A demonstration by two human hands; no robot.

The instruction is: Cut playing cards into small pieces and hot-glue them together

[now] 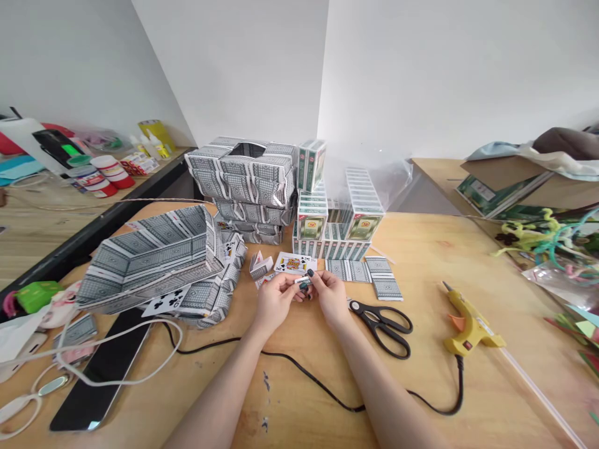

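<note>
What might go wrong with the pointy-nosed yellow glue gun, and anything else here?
The black cable passes under both forearms to the yellow plastic glue gun, so an arm might snag it and drag the gun. I can't tell if it's hot.

The black-handled scissors lie beside the right hand; their blades are hidden, so reaching there might cause a poke.

The upright green-and-white card boxes stand atop others and might topple if bumped.

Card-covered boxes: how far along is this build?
Looks done: stacked boxes, faced with cards. In hand: a small piece, apparently card, between left hand and right hand. Probably left: face-down cards and king card, lying loose. Can't tell whether the open-topped box is finished.
</note>
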